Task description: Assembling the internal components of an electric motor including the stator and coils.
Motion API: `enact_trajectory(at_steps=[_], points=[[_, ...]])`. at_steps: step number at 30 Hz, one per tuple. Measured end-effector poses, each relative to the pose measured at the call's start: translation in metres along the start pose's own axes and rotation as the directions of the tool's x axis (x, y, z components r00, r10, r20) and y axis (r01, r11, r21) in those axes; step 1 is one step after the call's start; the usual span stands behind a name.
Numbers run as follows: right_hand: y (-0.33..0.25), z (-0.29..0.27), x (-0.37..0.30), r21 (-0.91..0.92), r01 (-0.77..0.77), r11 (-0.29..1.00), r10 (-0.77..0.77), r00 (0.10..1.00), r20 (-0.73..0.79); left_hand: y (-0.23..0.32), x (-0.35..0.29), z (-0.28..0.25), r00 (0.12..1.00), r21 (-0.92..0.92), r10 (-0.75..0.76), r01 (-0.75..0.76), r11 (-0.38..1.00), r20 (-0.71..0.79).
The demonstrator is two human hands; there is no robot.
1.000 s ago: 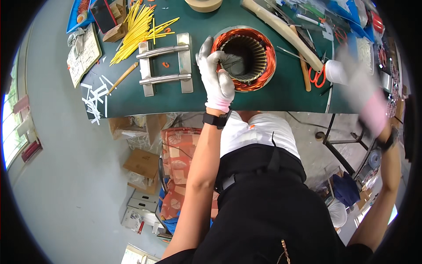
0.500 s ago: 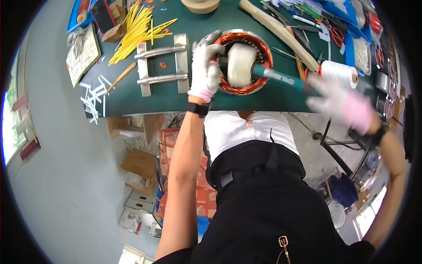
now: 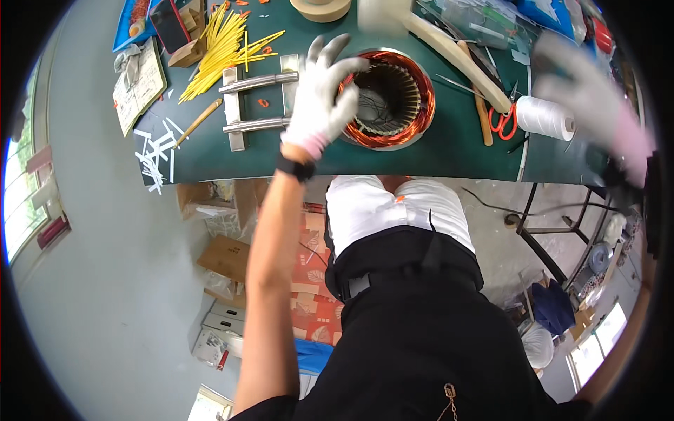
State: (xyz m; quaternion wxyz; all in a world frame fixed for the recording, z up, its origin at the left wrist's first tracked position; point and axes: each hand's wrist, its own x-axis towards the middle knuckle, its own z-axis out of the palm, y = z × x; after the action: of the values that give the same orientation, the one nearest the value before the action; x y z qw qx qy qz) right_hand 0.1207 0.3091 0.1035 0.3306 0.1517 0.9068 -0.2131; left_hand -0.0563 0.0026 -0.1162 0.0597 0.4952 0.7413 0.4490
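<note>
A stator (image 3: 388, 99) with copper windings is sat on the green bench (image 3: 435, 151), right by the near edge, ring facing up. It's gripped on its left rim by the left hand (image 3: 319, 98), white glove on, fingers (image 3: 335, 50) spread wide and draped over the copper so the tips end up at the rim and just past it. A black watch (image 3: 295, 167) is worn at that wrist.

The right hand (image 3: 586, 91) is seen well off to the right of the stator, raised above the bench, gloved too. It's badly smeared by motion, so whether those fingers are open or wrapped round something can't really be told, maybe a handle, but no promises.

Just left of the left-hand fingers, a metal frame (image 3: 256, 102) with two bars is laid flat. Further left and up from it, a bunch of yellow sticks (image 3: 221, 42) is fanned out, with white scraps (image 3: 156, 158) scattered near the bench corner.

Between the two hands, a long wooden handle (image 3: 460, 59) is laid slantwise, with orange scissors (image 3: 500, 121) and a white thread spool (image 3: 546, 118) just below the right-hand fingers. A tape roll (image 3: 321, 8) is parked at the far edge, above the left fingertips.
</note>
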Motion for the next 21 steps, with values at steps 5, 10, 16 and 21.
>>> enact_trajectory(at_steps=[5,10,16,21], points=[[0.007,0.011,0.003,0.123,-0.018,0.992,0.082,0.838,-0.539,0.015,-0.039,0.041,0.933,-0.147,-0.147,0.104,0.984,-0.327],[-0.002,0.055,0.001,-0.312,0.191,0.931,-0.247,0.958,-0.149,-0.014,-0.042,0.040,0.970,-0.106,-0.066,0.043,0.993,-0.232],[-0.021,-0.004,0.002,0.221,0.038,0.975,0.061,0.903,-0.425,-0.013,-0.031,0.026,0.986,-0.181,-0.058,0.030,0.983,-0.154],[-0.001,0.053,-0.007,-0.166,0.077,0.983,-0.105,0.979,-0.172,-0.022,-0.018,0.017,0.997,-0.119,0.014,-0.024,0.993,-0.079]])
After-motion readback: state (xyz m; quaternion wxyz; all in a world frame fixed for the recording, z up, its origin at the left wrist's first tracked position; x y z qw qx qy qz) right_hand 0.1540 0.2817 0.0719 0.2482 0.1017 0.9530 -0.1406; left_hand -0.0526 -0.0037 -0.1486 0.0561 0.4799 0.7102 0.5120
